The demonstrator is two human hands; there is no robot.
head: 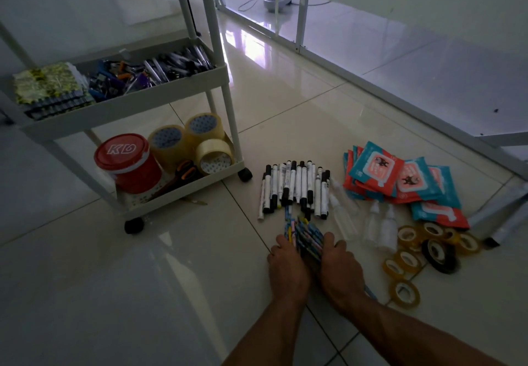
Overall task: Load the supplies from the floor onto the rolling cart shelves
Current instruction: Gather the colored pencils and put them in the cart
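The left hand (287, 265) and right hand (340, 265) clasp the pens (304, 230) between curled fingers (281, 240) (markers (294, 187) lie just beyond the fingertips).

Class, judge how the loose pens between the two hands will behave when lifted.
Probably light, since the pens are thin. Being unbound, some may slip out between the left hand and right hand. Dropped ones could roll on the glossy tiles.
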